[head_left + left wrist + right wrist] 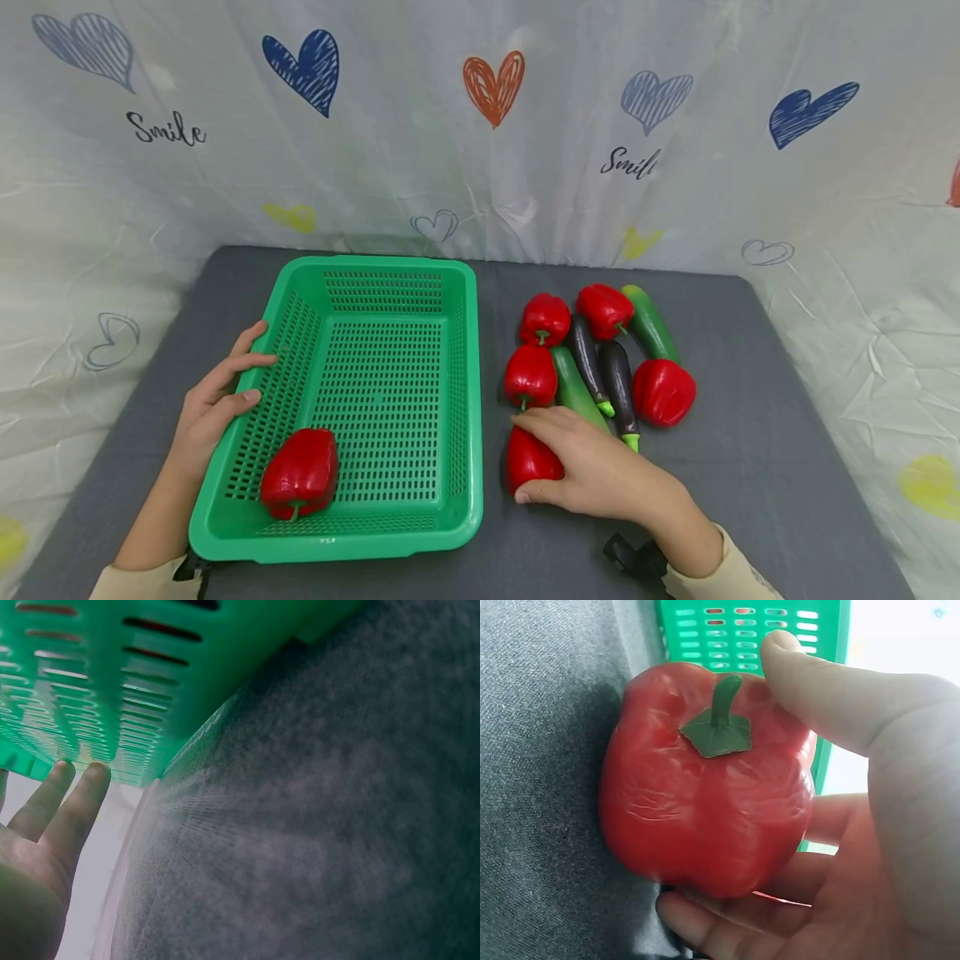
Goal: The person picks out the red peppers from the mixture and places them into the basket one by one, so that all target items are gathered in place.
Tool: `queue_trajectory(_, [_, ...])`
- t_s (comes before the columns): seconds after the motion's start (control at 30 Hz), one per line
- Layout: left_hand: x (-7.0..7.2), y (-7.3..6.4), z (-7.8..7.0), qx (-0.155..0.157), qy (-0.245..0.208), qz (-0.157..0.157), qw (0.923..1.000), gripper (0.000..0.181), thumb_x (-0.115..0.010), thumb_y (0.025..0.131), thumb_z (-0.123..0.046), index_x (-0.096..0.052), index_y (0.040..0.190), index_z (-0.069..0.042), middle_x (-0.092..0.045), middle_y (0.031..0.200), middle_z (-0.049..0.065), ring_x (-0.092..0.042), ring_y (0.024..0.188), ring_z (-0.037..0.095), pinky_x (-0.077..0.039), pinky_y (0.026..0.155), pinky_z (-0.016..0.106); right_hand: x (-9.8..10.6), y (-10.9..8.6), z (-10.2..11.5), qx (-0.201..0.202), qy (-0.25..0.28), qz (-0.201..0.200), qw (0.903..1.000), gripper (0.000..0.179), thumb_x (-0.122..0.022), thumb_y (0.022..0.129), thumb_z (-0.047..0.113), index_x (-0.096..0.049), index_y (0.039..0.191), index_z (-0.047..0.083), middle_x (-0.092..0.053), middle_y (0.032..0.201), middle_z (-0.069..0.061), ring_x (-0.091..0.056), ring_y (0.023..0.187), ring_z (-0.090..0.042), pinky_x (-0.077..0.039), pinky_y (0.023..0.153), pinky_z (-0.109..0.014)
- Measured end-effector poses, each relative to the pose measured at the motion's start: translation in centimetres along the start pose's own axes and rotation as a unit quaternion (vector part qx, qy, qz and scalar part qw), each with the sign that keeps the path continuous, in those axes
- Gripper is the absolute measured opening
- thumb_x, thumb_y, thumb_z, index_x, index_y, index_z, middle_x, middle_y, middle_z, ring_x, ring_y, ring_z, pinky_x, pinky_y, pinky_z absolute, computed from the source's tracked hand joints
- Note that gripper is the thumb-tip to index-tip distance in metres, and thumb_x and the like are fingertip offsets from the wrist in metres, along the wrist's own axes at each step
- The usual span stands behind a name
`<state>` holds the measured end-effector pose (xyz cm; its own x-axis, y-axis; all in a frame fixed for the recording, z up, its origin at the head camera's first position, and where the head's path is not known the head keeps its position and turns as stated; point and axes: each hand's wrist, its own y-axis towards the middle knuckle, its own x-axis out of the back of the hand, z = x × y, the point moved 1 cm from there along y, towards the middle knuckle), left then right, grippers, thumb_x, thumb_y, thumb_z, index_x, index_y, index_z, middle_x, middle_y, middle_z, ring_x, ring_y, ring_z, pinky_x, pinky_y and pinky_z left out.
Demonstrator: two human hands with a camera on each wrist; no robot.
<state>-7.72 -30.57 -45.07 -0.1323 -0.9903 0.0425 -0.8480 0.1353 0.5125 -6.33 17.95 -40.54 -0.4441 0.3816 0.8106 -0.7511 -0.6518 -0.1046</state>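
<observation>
My right hand [592, 458] reaches round a red bell pepper [531, 462], the nearest of the group right of the basket. In the right wrist view, the thumb lies along one side of this bell pepper [705, 787], beside its green stem, and the fingers curl round the other side and bottom. My left hand [213, 408] rests at the left rim of a green plastic basket [481, 417], thumb and index finger over the edge. Two straight fingers [79, 810] meet its slotted outer wall in the left wrist view. Inside, another red bell pepper [302, 471] lies at the near left.
Right of the basket lie more red bell peppers [546, 319], two dark eggplants [617, 383] and green cucumber-like vegetables [651, 325], close together. The grey table [765, 467] backs onto a white curtain [420, 150] with hearts. A black strap piece [636, 557] sits by my right wrist.
</observation>
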Motion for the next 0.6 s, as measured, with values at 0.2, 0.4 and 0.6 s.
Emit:
queue_trajectory(0.2, [-0.05,0.0,-0.12,0.008,0.005,0.001,1.0,0.047,-0.04,0.093,0.026,-0.062,0.134,0.018,-0.039,0.174,0.015,-0.026,0.165,0.019,-0.028,0.121,0.024,-0.28,0.15,-0.26,-0.009,-0.002,0.011,0.9999,0.081,-0.087,0.088,0.056,-0.06,0.155,0.019,-0.06,0.15,0.008,-0.054,0.134,-0.013,-0.059,0.1,-0.043])
queue_trajectory(0.4, [-0.03,-0.02,-0.04,0.005,0.005,-0.002,1.0,0.046,-0.04,0.093,0.026,-0.062,0.133,0.019,-0.04,0.173,0.015,-0.027,0.164,0.02,-0.028,0.121,0.024,-0.38,0.34,-0.35,-0.021,0.011,0.017,0.9996,0.083,-0.086,0.086,0.062,-0.06,0.154,0.021,-0.061,0.145,0.01,-0.055,0.128,-0.01,-0.06,0.094,-0.038])
queue_trajectory(0.6, [0.07,-0.04,0.14,-0.001,0.004,-0.003,1.0,0.047,-0.039,0.092,0.028,-0.062,0.132,0.019,-0.04,0.173,0.016,-0.027,0.164,0.021,-0.03,0.12,0.024,-0.36,0.39,-0.31,-0.006,0.012,0.014,0.9998,0.084,-0.086,0.086,0.063,-0.061,0.153,0.019,-0.062,0.145,0.006,-0.056,0.127,-0.01,-0.06,0.097,-0.04])
